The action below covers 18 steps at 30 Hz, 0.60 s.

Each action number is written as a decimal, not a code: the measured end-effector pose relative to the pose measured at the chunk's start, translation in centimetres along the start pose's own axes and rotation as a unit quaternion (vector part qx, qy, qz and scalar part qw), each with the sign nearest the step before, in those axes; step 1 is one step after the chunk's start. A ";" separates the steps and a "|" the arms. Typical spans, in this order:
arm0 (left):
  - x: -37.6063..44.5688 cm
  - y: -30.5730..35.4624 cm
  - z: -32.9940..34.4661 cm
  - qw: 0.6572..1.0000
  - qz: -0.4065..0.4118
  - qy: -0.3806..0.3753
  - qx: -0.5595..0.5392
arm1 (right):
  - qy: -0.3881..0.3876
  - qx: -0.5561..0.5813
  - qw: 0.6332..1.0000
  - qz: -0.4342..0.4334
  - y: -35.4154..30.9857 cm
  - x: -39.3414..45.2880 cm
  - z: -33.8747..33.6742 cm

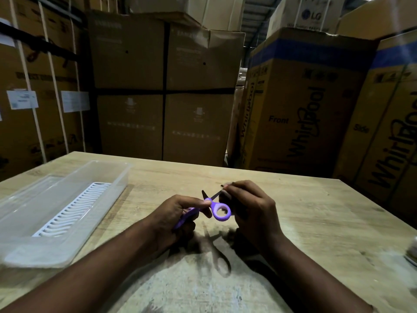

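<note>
A pair of scissors (216, 208) with purple handles and dark blades hangs a little above the wooden table (293, 211), its blades spread apart. My left hand (176, 215) grips one purple handle. My right hand (250, 206) pinches the tip of one blade between thumb and fingertips. The other blade points up and away, free. One round handle loop shows between my hands, with no finger through it.
A clear plastic tray (27, 251) with a white slotted insert (74, 211) lies on the table at the left. Tall cardboard boxes (304, 105) stand close behind the table's far edge. A small object (411, 254) shows at the right edge.
</note>
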<state>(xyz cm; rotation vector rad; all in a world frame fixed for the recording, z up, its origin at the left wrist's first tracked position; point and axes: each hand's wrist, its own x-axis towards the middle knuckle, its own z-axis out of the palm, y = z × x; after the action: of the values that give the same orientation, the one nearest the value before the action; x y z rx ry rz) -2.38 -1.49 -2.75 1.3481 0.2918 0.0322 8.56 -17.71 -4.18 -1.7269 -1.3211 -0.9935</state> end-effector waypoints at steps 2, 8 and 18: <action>0.1 -0.1 0.0 1.000 0.004 0.000 0.005 | -0.003 0.003 1.000 -0.024 -0.3 -0.2 -0.1; -0.1 0.0 0.2 0.999 0.015 0.011 0.037 | -0.032 0.005 0.999 -0.017 -0.3 -0.4 0.2; 0.1 -0.1 -0.1 0.995 0.051 0.014 0.085 | -0.049 -0.013 0.997 -0.052 -0.1 -0.6 0.2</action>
<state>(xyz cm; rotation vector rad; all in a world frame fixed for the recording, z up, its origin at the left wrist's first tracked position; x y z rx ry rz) -2.30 -1.36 -2.88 1.5321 0.2535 0.1146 8.41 -17.78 -4.75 -1.7616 -1.4803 -0.9987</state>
